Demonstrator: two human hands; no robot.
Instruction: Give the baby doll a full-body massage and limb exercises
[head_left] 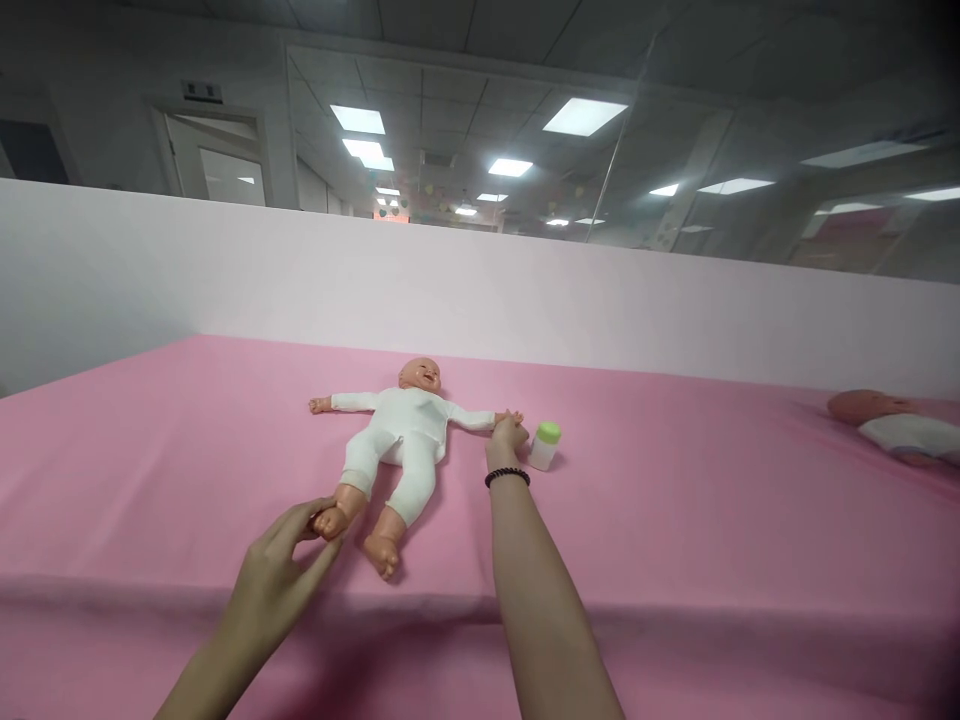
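Observation:
A baby doll [409, 420] in a white cloth body lies on its back, arms spread and its head toward the wall. My left hand [289, 560] is closed around the doll's foot on the left, thumb and fingers on either side of it. At the doll's outstretched hand on the right, my right hand [509, 436] is closed, its fingers mostly hidden behind the back of the hand; a black coiled band circles that wrist. Just right of it stands a small white bottle [543, 452] with a green lid, upright.
Pink cloth [675, 520] covers the table, with its front edge below the doll's feet. A second doll [900, 425] lies at the far right. Behind runs a low white wall [480, 295] with glass above it.

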